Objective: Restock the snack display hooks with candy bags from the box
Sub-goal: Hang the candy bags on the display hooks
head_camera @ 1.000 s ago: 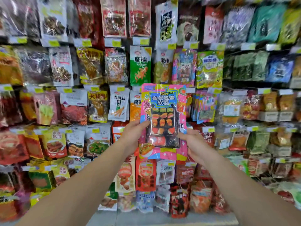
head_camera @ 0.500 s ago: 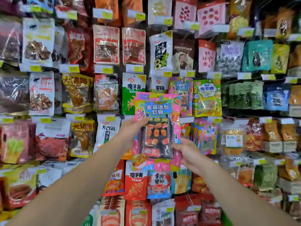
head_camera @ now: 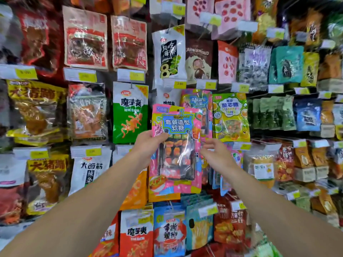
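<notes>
The left hand [head_camera: 148,143] grips the pink candy bag [head_camera: 176,147] at its left edge, a little under the blue label; the thumb lies over the front and the other fingers are hidden behind the bag. The right hand [head_camera: 215,154] is just beside the right edge of the same bag, with the fingers loosely spread and slightly bent. It seems to hold nothing, and I cannot tell if the fingertips touch the bag.

The bag is upright, raised in front of the display wall. Its top edge covers the lower left part of one similar pink bag [head_camera: 198,108] which hangs behind it, up and to the right. I count two bags of this pink kind, one in the hand and one on the wall.

Left of the held bag hangs one green and white bag [head_camera: 130,112]. Right of it, beyond the hanging pink bag, is one yellow-green bag [head_camera: 230,117]. Above it hangs one white bag with a big number 8 [head_camera: 168,52], and far up to the left two red bags [head_camera: 85,38] hang side by side. Directly above the held bag is one yellow price tag [head_camera: 179,84].
</notes>
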`<act>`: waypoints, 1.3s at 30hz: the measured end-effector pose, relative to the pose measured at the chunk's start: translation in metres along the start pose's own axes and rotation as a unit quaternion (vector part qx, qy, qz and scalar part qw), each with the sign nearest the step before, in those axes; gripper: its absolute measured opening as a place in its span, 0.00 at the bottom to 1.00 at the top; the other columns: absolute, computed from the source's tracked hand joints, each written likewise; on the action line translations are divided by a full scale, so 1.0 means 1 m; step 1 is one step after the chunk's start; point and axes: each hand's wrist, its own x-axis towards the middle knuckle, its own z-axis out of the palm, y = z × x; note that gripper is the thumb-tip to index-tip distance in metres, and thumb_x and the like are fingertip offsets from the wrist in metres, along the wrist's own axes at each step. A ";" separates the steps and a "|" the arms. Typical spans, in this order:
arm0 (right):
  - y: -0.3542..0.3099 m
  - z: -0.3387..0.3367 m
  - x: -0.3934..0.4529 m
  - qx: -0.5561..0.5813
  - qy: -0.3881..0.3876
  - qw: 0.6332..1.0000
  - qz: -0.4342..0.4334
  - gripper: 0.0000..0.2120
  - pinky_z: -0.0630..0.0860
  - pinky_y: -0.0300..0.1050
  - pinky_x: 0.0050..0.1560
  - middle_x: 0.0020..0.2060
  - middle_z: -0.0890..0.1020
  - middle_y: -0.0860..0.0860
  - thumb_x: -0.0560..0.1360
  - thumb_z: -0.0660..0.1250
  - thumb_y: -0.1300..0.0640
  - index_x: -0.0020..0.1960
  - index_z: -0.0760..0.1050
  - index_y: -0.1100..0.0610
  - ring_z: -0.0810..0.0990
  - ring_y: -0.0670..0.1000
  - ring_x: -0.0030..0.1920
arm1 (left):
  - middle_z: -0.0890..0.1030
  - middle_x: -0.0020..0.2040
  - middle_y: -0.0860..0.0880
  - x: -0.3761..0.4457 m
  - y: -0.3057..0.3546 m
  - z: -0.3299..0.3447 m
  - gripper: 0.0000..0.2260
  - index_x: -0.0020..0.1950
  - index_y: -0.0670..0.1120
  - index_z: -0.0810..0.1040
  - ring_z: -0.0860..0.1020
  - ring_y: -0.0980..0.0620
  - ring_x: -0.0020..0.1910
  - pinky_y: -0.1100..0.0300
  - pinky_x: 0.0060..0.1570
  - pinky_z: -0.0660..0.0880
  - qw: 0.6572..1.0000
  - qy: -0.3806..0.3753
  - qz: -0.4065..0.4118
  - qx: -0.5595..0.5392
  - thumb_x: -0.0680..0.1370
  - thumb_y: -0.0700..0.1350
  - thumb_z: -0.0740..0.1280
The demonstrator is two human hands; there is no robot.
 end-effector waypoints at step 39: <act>-0.025 -0.089 0.315 -0.160 0.175 0.894 -0.380 0.10 0.70 0.50 0.44 0.50 0.81 0.55 0.82 0.58 0.54 0.56 0.77 0.54 0.77 0.60 0.51 | 0.87 0.43 0.48 0.214 -0.014 0.166 0.04 0.44 0.46 0.84 0.84 0.44 0.47 0.44 0.57 0.78 0.983 0.137 0.097 0.076 0.73 0.46 0.73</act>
